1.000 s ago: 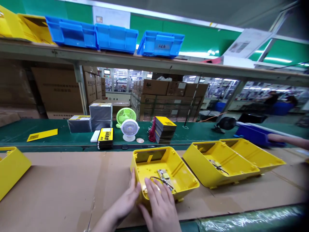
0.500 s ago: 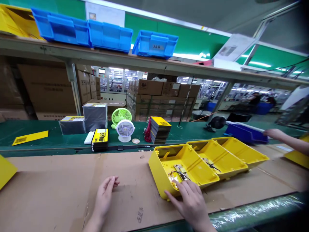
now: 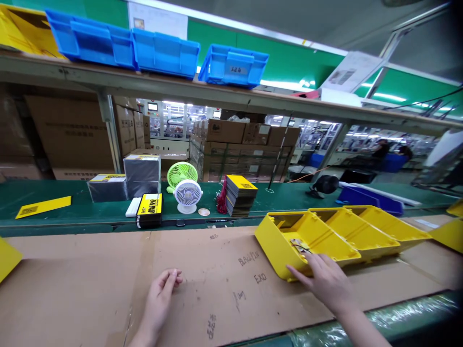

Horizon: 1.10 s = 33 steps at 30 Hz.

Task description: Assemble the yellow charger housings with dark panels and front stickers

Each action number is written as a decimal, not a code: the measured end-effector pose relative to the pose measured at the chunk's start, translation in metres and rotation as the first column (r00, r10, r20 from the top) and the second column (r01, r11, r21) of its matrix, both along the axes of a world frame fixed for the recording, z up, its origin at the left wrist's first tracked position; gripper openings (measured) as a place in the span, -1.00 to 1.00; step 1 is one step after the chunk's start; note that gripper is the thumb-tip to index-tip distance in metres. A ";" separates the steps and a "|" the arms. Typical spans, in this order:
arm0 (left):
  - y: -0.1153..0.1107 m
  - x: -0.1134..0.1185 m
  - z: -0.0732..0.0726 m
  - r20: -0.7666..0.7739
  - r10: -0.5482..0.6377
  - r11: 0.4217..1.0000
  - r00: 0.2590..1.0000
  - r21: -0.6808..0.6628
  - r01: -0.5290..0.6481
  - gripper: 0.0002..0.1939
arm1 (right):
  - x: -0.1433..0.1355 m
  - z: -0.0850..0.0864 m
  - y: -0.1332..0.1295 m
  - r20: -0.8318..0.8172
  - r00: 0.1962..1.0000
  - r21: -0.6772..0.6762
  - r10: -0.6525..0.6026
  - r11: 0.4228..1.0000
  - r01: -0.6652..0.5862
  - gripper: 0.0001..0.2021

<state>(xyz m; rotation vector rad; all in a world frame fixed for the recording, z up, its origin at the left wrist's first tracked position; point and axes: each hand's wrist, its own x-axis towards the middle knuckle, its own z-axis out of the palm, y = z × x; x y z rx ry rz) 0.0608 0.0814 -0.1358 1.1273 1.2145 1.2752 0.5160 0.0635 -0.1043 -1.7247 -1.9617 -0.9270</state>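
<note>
Touching the near rim of a yellow box (image 3: 272,248), the right hand (image 3: 327,283): thumb outside (clamping or merely resting, cannot tell). Small board (image 3: 298,244) inside. Box stands leftmost of three, in a row on cardboard (image 3: 90,279). Left hand (image 3: 162,291) well apart, grip narrow, fingers curled. Behind, on the green tabletop (image 3: 81,212): white fan (image 3: 187,193), green fan (image 3: 182,172).
</note>
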 end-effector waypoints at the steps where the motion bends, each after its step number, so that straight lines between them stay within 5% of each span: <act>1: 0.000 0.000 -0.001 -0.005 -0.008 1.000 1.000 -0.002 0.008 -0.52 | 0.015 0.000 0.002 -0.009 1.000 -0.006 -0.021 1.000 0.021 -0.54; 5: 0.002 0.001 -0.008 -0.012 -0.024 1.000 1.000 -0.020 0.024 -0.53 | 0.063 0.006 0.012 -0.139 0.981 -0.166 -0.139 0.979 0.115 -0.45; 8: 0.005 0.002 -0.016 -0.002 -0.050 0.998 0.999 -0.032 0.050 -0.54 | 0.069 0.020 0.022 -0.263 0.937 -0.299 -0.231 0.942 0.149 -0.40; 14: 0.007 0.007 -0.019 0.020 -0.115 0.993 0.993 -0.035 0.116 -0.58 | -0.002 0.047 0.054 -0.273 0.941 -0.071 -0.201 0.979 0.188 -0.51; 20: 0.010 0.006 -0.021 0.023 -0.126 0.990 0.992 -0.053 0.127 -0.60 | -0.070 0.059 0.144 -0.166 0.981 -0.082 -0.103 0.992 0.091 -0.59; 27: 0.017 0.008 -0.027 -0.083 -0.143 0.990 0.986 -0.010 0.142 -0.60 | -0.100 0.083 0.251 -0.084 0.989 -0.118 -0.119 0.987 0.108 -0.62; 33: 0.024 0.014 -0.042 -0.098 -0.109 0.994 0.989 -0.009 0.108 -0.53 | -0.113 0.084 0.285 -0.066 0.976 -0.152 -0.208 0.969 0.196 -0.74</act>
